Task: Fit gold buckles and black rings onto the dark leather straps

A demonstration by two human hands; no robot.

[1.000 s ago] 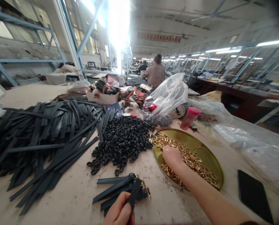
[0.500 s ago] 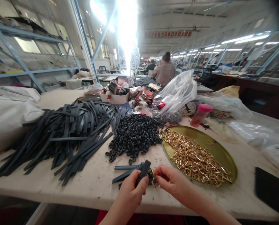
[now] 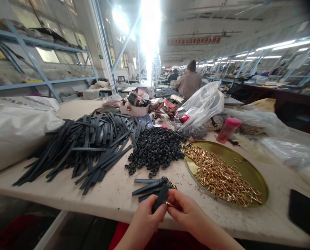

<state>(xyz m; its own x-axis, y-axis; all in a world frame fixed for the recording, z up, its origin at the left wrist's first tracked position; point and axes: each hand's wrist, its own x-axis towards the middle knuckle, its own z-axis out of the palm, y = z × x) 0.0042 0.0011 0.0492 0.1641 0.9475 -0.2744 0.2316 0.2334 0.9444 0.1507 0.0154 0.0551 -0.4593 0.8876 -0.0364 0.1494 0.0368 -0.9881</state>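
Note:
My left hand (image 3: pixel 151 213) is closed on a black strap (image 3: pixel 161 198), pinched between thumb and fingers and tilted up. Close against it, my right hand (image 3: pixel 182 208) pinches a gold buckle (image 3: pixel 168 203) at the strap's side; whether the strap passes through the buckle I cannot tell. Just beyond my hands lie several black straps with gold buckles (image 3: pixel 146 189). Farther back is a heap of small black loops (image 3: pixel 157 149). To the right, a round gold tray (image 3: pixel 259 173) holds a pile of gold buckles (image 3: pixel 226 178).
A large pile of loose black straps (image 3: pixel 92 139) covers the left of the table (image 3: pixel 105 201), beside a white sack (image 3: pixel 19 132). A pink-lidded jar (image 3: pixel 228 130), a clear plastic bag (image 3: pixel 202 104) and a dark flat object (image 3: pixel 304 213) are around the tray. A person (image 3: pixel 190 81) sits ahead.
My right hand has brought the gold buckle in against the strap, and both hands are now closer together and nearer the table's front edge. The view has shifted slightly left.

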